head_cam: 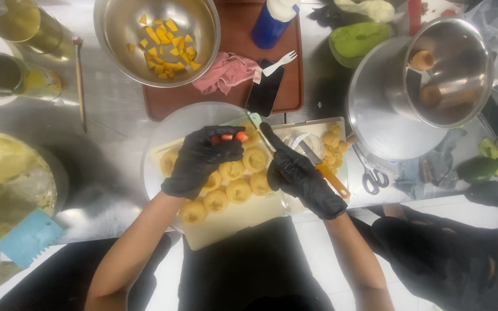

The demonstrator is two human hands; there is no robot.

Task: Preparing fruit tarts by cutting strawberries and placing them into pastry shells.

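My left hand [200, 160], in a black glove, pinches small red pieces of fruit [233, 137] at its fingertips, above several round yellow dough cups [238, 190] lined up on a pale cutting board [234, 222]. My right hand [300, 174], also in a black glove, grips a small knife with an orange handle [325, 168], forefinger pointing up and left toward the red pieces. The blade lies over a small clear tub [313, 143].
A steel bowl of yellow fruit cubes [158, 39] sits at the back, beside a pink cloth [226, 72], a phone [265, 89] and a white fork. Nested steel bowls [427, 86] stand right, scissors [370, 175] near them. A dough bowl with blue scraper [29, 237] is left. Another person's gloved hand [491, 194] is at right.
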